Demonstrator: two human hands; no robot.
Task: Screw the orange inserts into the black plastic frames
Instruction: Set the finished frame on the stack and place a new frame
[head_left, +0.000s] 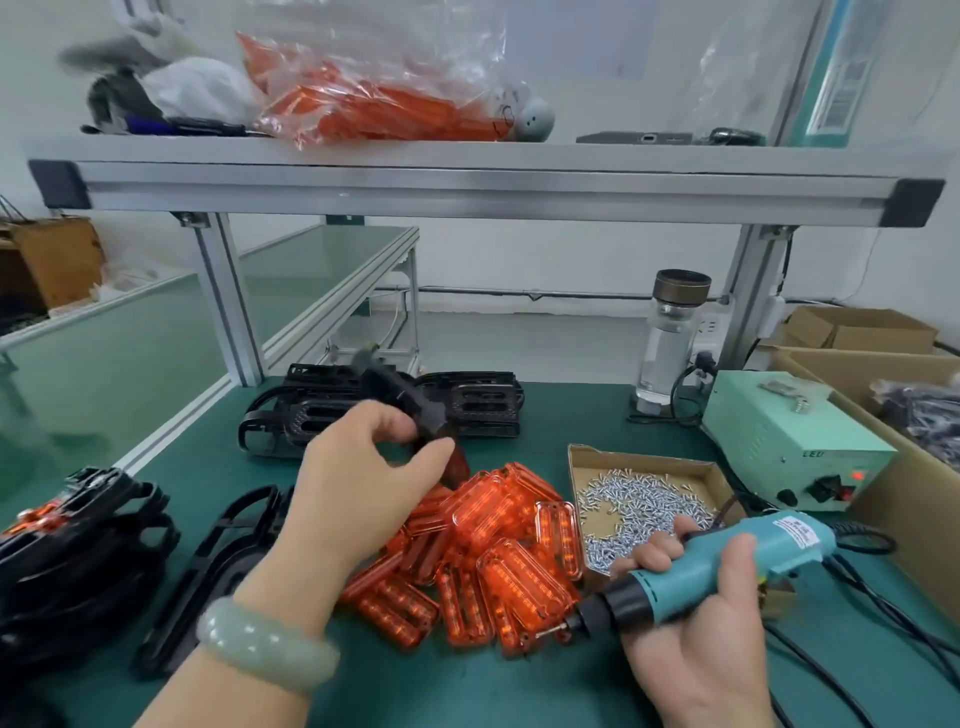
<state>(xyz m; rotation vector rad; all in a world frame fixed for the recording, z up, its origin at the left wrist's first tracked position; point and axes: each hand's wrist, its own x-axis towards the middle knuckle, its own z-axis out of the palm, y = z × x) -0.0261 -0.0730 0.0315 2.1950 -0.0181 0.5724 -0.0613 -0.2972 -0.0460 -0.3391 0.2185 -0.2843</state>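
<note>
Above a pile of orange inserts (498, 551) on a green desk (467, 691), a worker's left hand (358, 467) pinches a blurred black frame (410, 405) between thumb and fingers. Right of the pile, the right hand (696, 623) has its grip wrapped round a teal screwdriver (727, 566), bit toward the pile. Beyond it sits a tray (575, 480) of screws (639, 499). Stacked frames (467, 405) lie behind and left of the pile.

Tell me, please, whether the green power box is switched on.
Likely on: a red lamp glows on the front of the green power box.
</note>
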